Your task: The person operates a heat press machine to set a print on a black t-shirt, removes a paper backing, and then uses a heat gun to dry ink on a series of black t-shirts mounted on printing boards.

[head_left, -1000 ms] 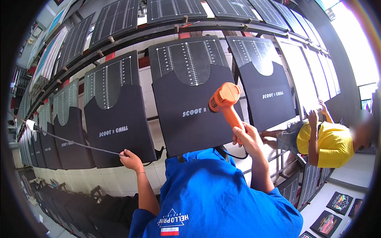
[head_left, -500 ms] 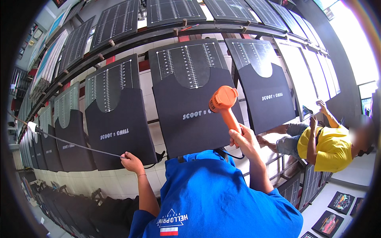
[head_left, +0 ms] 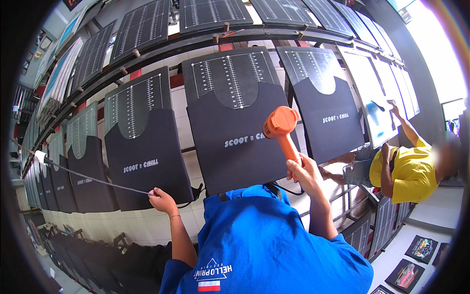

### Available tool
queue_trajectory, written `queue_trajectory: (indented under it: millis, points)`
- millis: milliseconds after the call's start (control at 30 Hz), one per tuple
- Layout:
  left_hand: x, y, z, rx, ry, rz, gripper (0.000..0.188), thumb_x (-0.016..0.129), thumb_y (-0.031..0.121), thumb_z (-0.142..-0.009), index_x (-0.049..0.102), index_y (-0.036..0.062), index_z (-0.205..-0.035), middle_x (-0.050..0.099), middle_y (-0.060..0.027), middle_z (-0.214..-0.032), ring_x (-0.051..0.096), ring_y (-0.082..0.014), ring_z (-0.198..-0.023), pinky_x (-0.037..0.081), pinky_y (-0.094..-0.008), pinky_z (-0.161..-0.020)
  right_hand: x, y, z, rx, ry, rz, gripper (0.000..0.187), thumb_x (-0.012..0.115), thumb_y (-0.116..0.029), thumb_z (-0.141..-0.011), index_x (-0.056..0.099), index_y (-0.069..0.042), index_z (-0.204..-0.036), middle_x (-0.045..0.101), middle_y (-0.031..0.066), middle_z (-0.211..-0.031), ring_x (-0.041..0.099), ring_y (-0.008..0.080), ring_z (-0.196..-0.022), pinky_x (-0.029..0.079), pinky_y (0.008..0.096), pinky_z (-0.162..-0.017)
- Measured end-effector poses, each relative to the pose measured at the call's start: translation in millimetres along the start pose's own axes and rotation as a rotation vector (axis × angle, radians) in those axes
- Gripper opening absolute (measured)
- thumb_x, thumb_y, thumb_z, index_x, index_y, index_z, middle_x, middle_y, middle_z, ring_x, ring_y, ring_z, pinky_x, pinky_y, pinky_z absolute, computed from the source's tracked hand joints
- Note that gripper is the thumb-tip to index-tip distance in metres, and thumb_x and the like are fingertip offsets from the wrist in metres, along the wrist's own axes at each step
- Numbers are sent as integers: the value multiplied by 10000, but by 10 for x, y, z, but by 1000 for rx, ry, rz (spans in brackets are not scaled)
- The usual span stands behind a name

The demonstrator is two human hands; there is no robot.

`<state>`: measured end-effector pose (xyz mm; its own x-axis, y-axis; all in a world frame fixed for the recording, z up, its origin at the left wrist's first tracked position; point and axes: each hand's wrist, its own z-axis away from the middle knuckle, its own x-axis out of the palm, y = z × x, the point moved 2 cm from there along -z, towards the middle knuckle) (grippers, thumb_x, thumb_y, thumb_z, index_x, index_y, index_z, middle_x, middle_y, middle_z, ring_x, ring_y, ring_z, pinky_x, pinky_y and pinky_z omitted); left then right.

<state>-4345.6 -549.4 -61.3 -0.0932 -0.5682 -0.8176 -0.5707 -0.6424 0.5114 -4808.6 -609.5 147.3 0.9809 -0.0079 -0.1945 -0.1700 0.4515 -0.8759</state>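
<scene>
My right hand is closed around the handle of an orange hair dryer. The dryer is raised over the right part of a black printed cloth panel, covering some of its white lettering. Out to the left, my left hand pinches a grey cord, which stretches away to the far left with a white wrap on it. Below and beside that hand lies another black panel with the same print. Both panels lie on dark boards marked with white scales.
More boards with black panels run left and right along the rack. Behind a dark rail stands a second row of boards. At right a co-worker in a yellow shirt works over a white-framed screen. Printed sheets lie lower right.
The hair dryer and my right hand have shifted slightly to the right. A dark tool now shows on the co-worker's screen, and their hand has moved up. My left hand stays in place.
</scene>
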Motion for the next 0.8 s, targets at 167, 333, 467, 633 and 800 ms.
queue_trajectory:
  millis: [167,333,467,633,800]
  points:
    - [1,9,-2,-6,-6,4,269,527,274,-962,591,15,-927,616,-148,-829,588,-347,-806,446,-471,-728,-43,-3,3,32,8,-51,284,643,-281,-933,601,-10,-1006,588,-6,-695,575,47,-598,433,193,-514]
    - [-13,24,5,-16,-7,9,268,527,273,-963,592,15,-933,617,-150,-831,588,-351,-810,446,-470,-735,-126,-14,-27,67,-2,-74,279,643,-273,-934,599,-10,-1018,589,-7,-699,575,47,-598,434,190,-521]
    - [6,-3,4,5,5,-1,268,527,272,-964,594,14,-938,621,-152,-837,589,-354,-814,446,-474,-737,-88,-24,-18,33,31,-31,284,641,-282,-934,600,-14,-1019,586,-8,-699,570,43,-594,425,186,-518]
    - [8,13,-1,-3,-12,-2,266,527,269,-963,596,13,-933,624,-155,-841,591,-355,-817,446,-475,-733,-140,-1,-49,11,64,-40,271,621,-313,-947,584,-45,-939,589,13,-691,579,74,-565,423,193,-486]
    - [11,-4,-4,-10,-9,6,266,530,266,-959,598,11,-933,626,-156,-842,592,-356,-813,447,-475,-726,-211,17,-74,35,68,-76,248,632,-288,-944,580,-46,-951,582,8,-692,583,75,-574,428,196,-492]
